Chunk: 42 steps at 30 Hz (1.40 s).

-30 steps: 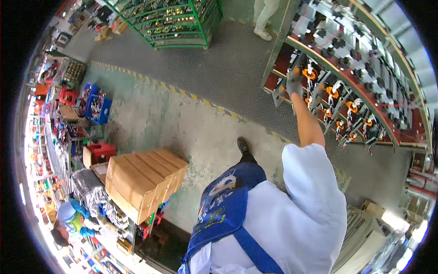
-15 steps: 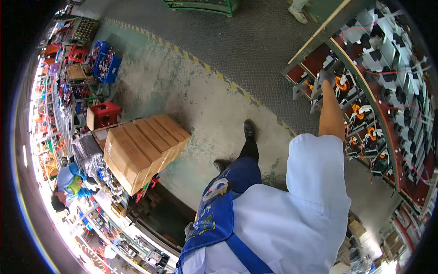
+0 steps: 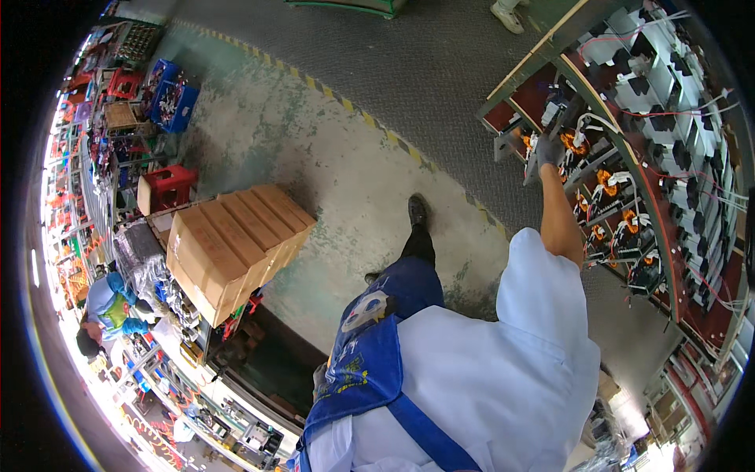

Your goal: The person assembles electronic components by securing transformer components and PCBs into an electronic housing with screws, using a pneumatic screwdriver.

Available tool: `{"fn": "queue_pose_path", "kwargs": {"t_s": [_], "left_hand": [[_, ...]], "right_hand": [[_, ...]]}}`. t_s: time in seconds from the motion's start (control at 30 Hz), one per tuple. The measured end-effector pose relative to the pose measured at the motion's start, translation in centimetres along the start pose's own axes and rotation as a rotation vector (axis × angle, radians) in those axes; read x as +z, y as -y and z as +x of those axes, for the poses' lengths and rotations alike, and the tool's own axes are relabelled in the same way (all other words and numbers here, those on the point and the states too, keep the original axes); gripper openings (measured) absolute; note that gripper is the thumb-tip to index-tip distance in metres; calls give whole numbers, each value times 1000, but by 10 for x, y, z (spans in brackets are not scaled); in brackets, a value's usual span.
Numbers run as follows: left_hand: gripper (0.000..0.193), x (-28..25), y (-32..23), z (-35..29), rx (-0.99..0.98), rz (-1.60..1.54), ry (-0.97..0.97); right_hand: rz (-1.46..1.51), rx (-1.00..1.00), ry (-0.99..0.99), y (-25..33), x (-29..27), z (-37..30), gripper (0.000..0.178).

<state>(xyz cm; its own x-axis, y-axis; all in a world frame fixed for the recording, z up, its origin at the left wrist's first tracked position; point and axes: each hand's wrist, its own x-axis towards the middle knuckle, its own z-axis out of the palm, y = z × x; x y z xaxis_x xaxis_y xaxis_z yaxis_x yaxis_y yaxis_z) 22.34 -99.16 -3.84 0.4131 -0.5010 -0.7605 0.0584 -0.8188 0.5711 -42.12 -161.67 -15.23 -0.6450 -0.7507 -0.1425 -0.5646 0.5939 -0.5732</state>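
- You get even, bright light on the concrete floor (image 3: 330, 165); shadows under you are soft and short.
- Lower left rim blows out to white glare over the workbench (image 3: 157, 370).
- Heavy fisheye: the rack (image 3: 661, 197) edges bow, corners go black.
- Centre is sharp; detail smears toward the rim.

Grey-gloved right hand (image 3: 548, 148), orange-wound coils (image 3: 604, 185) with white wires just beside the grip, red rack shelf (image 3: 712, 315), white shirt (image 3: 503, 377), blue apron (image 3: 370, 354), tan cardboard boxes (image 3: 228, 244), yellow-and-black striped floor line (image 3: 377, 126), red crate (image 3: 169, 185)
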Motion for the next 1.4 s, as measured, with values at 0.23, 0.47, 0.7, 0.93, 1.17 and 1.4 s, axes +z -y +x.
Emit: {"fn": "queue_pose_path", "kwargs": {"t_s": [0.23,0.47,0.7,0.93,1.17,1.4], "left_hand": [[20,6,-15,-1,-24,44,-21],[21,5,7,-31,-103,65,-60],[22,0,43,-39,-157,78,-71],[26,-23,75,4,-287,-45,-166],[25,-20,109,10,-191,-53,-119],[24,-6,109,40,-140,-44,21]], "right_hand": [[-85,106,26,2,-1,32,42],[-220,192,41,22,6,22,36],[132,66,-103,60,49,-80,34],[485,-202,-157,-31,116,-75,35],[-53,-116,2,-53,65,-142,28],[223,-47,143,-22,-59,-204,21]]}}
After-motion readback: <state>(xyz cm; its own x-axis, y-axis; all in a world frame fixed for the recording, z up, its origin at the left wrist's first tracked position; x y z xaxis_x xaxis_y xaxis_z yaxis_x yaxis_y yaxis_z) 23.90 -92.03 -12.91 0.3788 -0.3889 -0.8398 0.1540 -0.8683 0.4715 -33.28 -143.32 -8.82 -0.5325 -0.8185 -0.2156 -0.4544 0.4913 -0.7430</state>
